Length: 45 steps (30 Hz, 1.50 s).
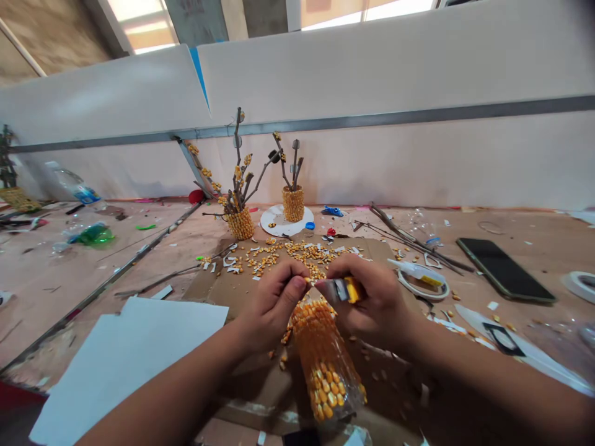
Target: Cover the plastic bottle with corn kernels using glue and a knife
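Observation:
My left hand (279, 300) is closed in a pinch, with a corn kernel (307, 280) between thumb and forefinger. Close beside it, my right hand (372, 297) is wrapped around a small yellow and grey tool (349, 290), whose exact kind I cannot make out. Both hands are over the upper end of a clear plastic cylinder (320, 353) that lies lengthwise towards me. Rows of corn kernels cover parts of its surface; its far end is partly hidden by the hands. Loose corn kernels (267, 255) and white scraps lie on the cardboard sheet (242, 288) beneath.
Two kernel-covered pots, one left (240, 224) and one (293, 204) on a white disc, hold twigs. White paper (134, 359) lies at left. A phone (505, 271), a tape roll (581, 284) and sticks (409, 238) are at right. A white partition (395, 155) borders the back.

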{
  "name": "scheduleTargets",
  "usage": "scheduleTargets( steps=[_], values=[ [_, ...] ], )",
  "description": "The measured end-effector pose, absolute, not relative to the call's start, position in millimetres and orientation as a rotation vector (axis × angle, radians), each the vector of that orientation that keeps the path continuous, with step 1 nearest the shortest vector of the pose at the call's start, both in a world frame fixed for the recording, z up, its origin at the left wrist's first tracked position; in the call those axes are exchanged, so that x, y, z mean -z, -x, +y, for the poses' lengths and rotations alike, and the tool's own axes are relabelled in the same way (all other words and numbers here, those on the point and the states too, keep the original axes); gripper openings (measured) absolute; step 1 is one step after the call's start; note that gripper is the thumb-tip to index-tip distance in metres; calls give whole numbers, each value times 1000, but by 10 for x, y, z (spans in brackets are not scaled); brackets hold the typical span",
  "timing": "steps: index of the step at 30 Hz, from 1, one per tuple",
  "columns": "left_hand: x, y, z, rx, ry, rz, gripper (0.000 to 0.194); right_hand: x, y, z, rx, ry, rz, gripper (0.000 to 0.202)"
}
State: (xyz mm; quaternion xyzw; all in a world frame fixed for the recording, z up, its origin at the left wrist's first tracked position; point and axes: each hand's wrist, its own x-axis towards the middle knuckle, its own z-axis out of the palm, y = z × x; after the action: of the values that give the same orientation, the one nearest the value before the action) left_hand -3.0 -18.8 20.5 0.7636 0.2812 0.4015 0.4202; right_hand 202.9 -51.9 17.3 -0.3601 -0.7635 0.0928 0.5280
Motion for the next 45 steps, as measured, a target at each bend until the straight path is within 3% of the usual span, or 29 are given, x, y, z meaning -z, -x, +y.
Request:
scheduleTargets(
  steps=[3,6,14,17,22,26,30,45],
  values=[
    [-208,9,-206,-934,-1948,682,47,-191,-2011,-536,-166,722,-1830,18],
    [-220,-2,-210,-932,-2005,693,47,-170,-2000,-540,-126,717,-1862,13],
    [-263,20,-181,-999,-2339,669,21,-166,-1982,-539,-108,784,-1858,18],
    [-277,24,-184,-1015,-2322,733,25,-221,-2014,-537,-159,901,-1835,4],
    [-270,21,-213,-1063,-2181,812,28,-203,-2062,-500,-179,1010,-1949,53],
    [-256,18,-225,-1042,-2135,767,37,-131,-2051,-490,-148,1040,-2035,67],
    [-246,20,-216,-1061,-2154,709,47,-112,-2056,-488,-98,1079,-2053,67],
    [-220,22,-200,-1110,-2185,664,54,-92,-2090,-466,-16,1079,-2087,59]
  ],
)
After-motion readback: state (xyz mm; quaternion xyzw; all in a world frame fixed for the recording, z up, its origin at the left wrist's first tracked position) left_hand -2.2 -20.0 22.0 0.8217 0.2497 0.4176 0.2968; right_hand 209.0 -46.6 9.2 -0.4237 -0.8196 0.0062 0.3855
